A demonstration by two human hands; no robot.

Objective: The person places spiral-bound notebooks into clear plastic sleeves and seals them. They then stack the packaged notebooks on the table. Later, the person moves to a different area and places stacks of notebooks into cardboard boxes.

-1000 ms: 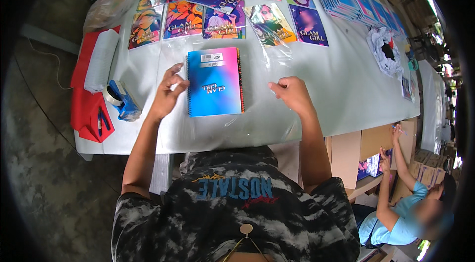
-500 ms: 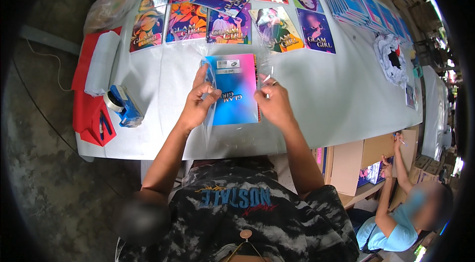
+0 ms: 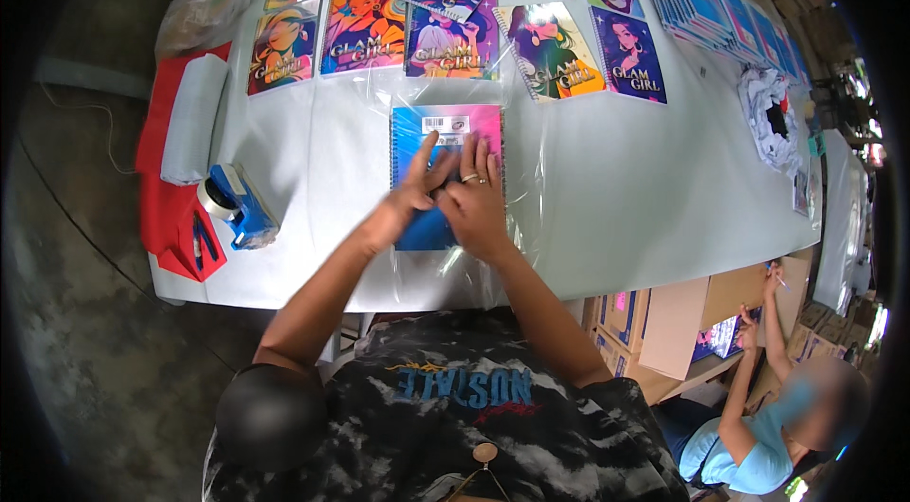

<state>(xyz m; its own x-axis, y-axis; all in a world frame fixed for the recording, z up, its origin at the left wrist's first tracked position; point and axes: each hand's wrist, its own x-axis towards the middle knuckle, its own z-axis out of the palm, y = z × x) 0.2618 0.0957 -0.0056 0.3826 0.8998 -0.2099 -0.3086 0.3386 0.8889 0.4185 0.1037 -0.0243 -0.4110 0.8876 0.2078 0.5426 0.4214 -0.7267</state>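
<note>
A spiral-bound notebook (image 3: 423,235) with a blue and pink cover and a white barcode label lies in front of me. Clear plastic film (image 3: 524,161) is around it and spreads out past its edges. My right hand (image 3: 479,208), a ring on one finger, rests flat on the cover with its fingers stretched upward. Beside it, my left hand (image 3: 409,194) is also over the cover, its fingers extended and slightly blurred. Both hands are open and partly hide the notebook's middle. Whether a second notebook lies beneath cannot be seen.
Several colourful notebooks (image 3: 365,36) lie along the far side. Notebook stacks (image 3: 684,1) stand far right, near crumpled plastic (image 3: 770,123). A blue tape dispenser (image 3: 245,208), pens (image 3: 203,241) and a white roll (image 3: 195,118) are at left. A co-worker (image 3: 744,436) handles things by a cardboard box (image 3: 668,322).
My hands have moved from the notebook's two side edges inward onto its cover. The fingers have let go of the film at the sides and flattened out.
</note>
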